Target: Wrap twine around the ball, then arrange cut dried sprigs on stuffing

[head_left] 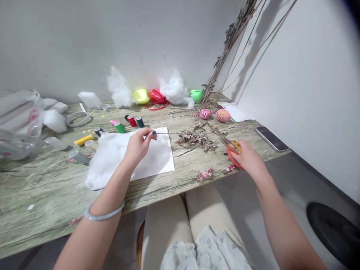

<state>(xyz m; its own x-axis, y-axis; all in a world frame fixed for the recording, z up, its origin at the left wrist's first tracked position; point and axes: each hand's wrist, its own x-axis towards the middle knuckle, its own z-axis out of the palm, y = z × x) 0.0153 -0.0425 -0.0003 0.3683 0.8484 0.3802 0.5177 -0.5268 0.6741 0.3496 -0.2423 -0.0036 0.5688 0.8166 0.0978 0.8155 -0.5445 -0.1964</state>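
My left hand point(139, 144) pinches the thin stem of a dried flower sprig point(197, 138) that lies across the wooden table point(42, 187). The hand hovers over a white sheet of paper point(160, 157) with a layer of white stuffing point(109, 157) on it. My right hand point(249, 159) is closed on orange-handled scissors point(232, 148), whose blades point up-left toward the sprig's stem. Small pink blossoms point(204, 174) lie by the table's front edge, close to the right hand.
Several small paint bottles point(131, 122) stand behind the paper. A tape roll point(78, 119), foam blocks point(53, 120) and plastic bags point(19, 127) lie left. Cotton tufts point(174, 90), coloured raffia balls point(156, 96), twine balls point(222, 115), tall dried branches point(225, 52) and a phone point(271, 138) lie behind and right.
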